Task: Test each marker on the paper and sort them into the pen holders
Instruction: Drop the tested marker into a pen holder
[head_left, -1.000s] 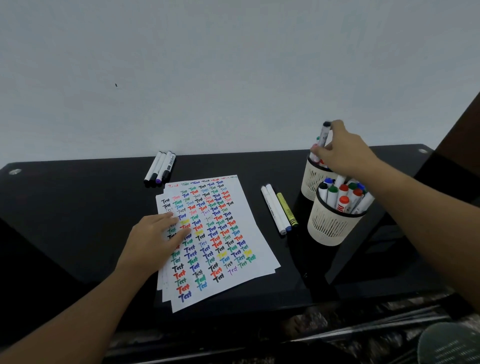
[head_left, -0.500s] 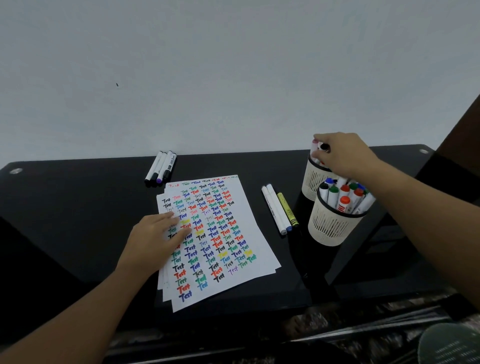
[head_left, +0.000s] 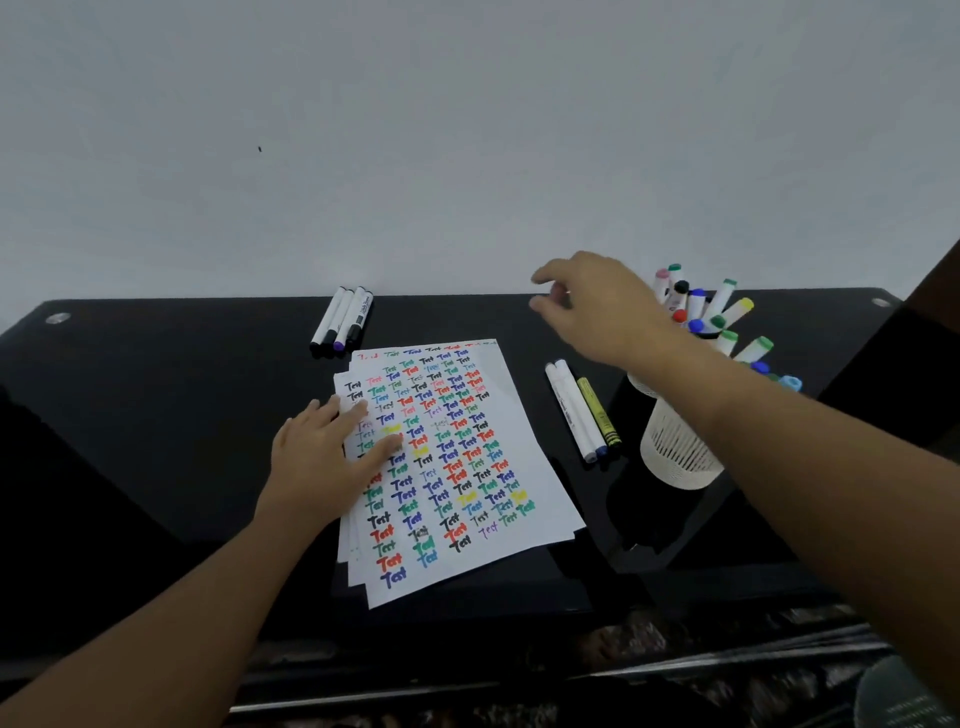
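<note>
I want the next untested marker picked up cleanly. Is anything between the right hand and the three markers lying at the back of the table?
Nothing visible: only bare black glossy table lies between the empty right hand and the three white-barrelled markers.

Your right hand (head_left: 605, 306) has let go of black-capped marker (head_left: 678, 292), now standing in far holder (head_left: 644, 385) among others. Hand has left holder, moved left, now hangs empty above table between holders and paper, fingers loosely spread.
</note>
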